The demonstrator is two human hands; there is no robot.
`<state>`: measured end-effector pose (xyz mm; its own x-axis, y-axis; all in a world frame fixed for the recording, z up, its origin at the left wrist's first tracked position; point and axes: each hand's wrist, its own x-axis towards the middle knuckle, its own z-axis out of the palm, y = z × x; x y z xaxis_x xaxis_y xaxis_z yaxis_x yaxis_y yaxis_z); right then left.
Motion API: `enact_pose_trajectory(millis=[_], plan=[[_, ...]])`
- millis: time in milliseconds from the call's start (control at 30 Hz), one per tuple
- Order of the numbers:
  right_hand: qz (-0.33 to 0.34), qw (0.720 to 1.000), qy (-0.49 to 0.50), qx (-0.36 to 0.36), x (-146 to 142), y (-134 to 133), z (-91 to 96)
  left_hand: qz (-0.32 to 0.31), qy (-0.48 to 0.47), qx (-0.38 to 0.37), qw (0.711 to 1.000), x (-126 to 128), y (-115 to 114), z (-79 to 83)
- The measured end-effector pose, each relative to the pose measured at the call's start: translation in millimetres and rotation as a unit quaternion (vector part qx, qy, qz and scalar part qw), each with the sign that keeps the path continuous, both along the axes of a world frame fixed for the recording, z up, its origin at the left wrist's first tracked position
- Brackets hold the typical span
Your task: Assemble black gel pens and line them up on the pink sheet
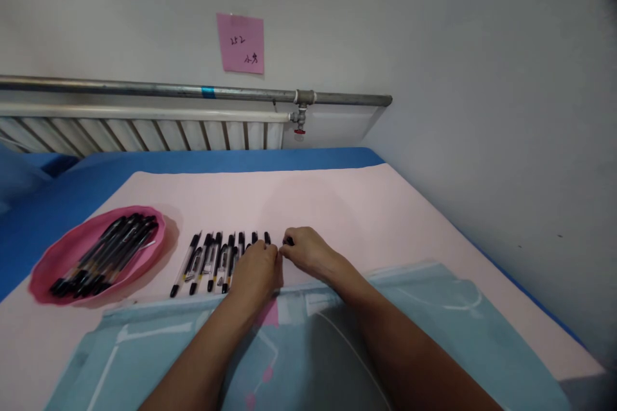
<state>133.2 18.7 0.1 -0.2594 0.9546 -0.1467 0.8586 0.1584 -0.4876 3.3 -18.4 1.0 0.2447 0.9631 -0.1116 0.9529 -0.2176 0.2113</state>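
Fingers of the right hand (308, 249) curled tight, a small dark piece (288, 241) pinched in them; only its end shows, so whether it is a cap or a pen end cannot be told. Left hand (259, 268): fingers bent downward, tips meeting those of the right or just beside them; cannot tell what, if anything, they hold, since the knuckles hide the grip.

Step in hand, as judged: two-handed work on one small pen part, done low over the table. The next move would call for a steady left grip while the right aligns or turns the piece, with the left wrist kept clear of what lies beside it.

Just left of the hands: a row of pens (186, 266), black at the ends, set roughly parallel, with small clear pieces (194, 263) between some of them. The left hand covers part of the row's right end; count there uncertain.

Farther left: a pink dish (87, 237) with more pens in a slanted heap (113, 253).

Beneath all this, a pale pink tabletop (313, 199); nearer the body, a light blue cloth (443, 340) under the forearms. Beyond the table: radiator (193, 135), metal pipe (144, 88), and a pink note (241, 45) on the wall.
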Motion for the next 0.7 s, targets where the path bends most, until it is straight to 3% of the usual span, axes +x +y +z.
enact_pose_trajectory(millis=[333,433,700], plan=[[0.049,0.996,0.04,-0.055,0.1,-9.5,3.3,0.013,-0.021,-0.01,1.0,-14.8,7.7,-1.2],[0.039,0.994,0.085,-0.058,4.3,-7.0,-1.0,0.011,-0.015,-0.017,1.0,-14.8,7.8,0.5],[-0.047,0.992,0.113,0.019,-1.2,2.9,-8.4,0.004,-0.021,-0.036,0.999,-13.6,6.8,0.6]])
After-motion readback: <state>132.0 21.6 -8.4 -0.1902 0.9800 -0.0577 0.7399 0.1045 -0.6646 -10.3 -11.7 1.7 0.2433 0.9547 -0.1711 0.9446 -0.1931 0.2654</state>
